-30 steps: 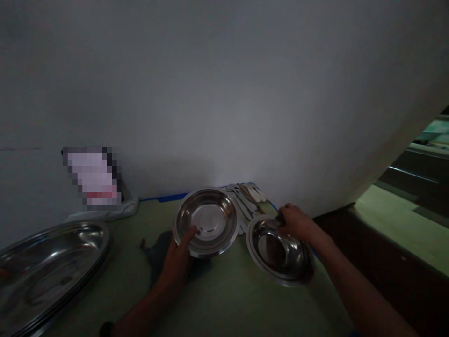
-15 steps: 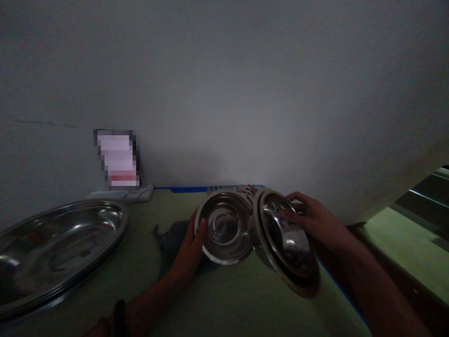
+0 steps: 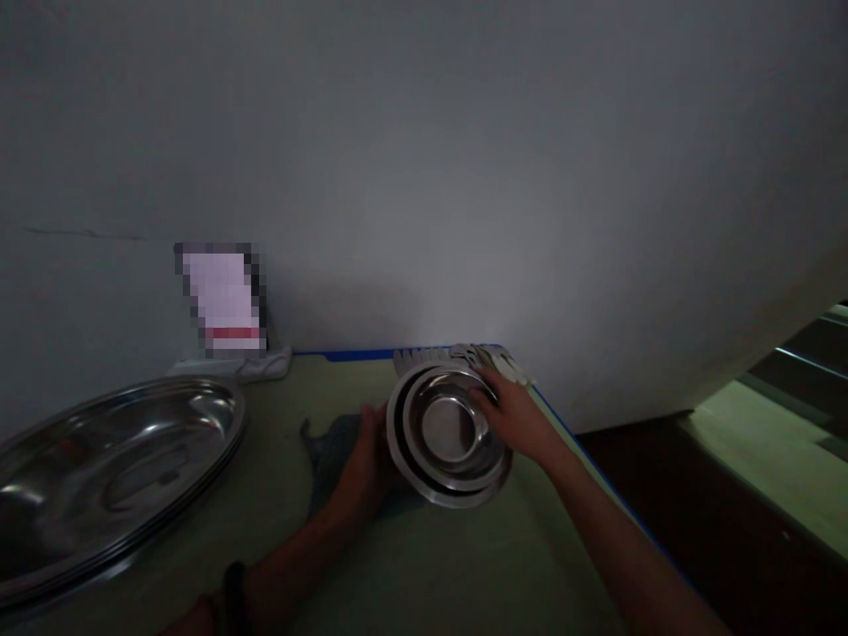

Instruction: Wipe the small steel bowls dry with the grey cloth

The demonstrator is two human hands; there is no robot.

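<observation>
Head view takes in a dim room: a plain grey wall [image 3: 424, 177] fills the upper part, and a pale green tabletop [image 3: 411, 574] with a blue strip [image 3: 344, 355] along its far and right edges runs below it. Off the right edge the floor lies dark.

Two round stainless bowls sit near the tabletop's far right corner, the inner bowl [image 3: 443, 428] nested in the outer bowl [image 3: 457, 493]. Both are tipped so their mouths face up and back toward me; being round, they have no long axis. I cannot tell whether the lower rim rests on the tabletop.

My left hand [image 3: 367, 459] is closed on the outer bowl's left rim, thumb at the edge and the fingers hidden behind it. My right hand [image 3: 517, 415] has its fingers curled over the inner bowl's right rim, clamped on it.

A grey cloth [image 3: 324, 446] lies under my left hand. Cutlery [image 3: 477, 356] lies just behind the bowls at the far edge. Stacked oval steel trays [image 3: 112, 477] take up the left side, well apart.
</observation>
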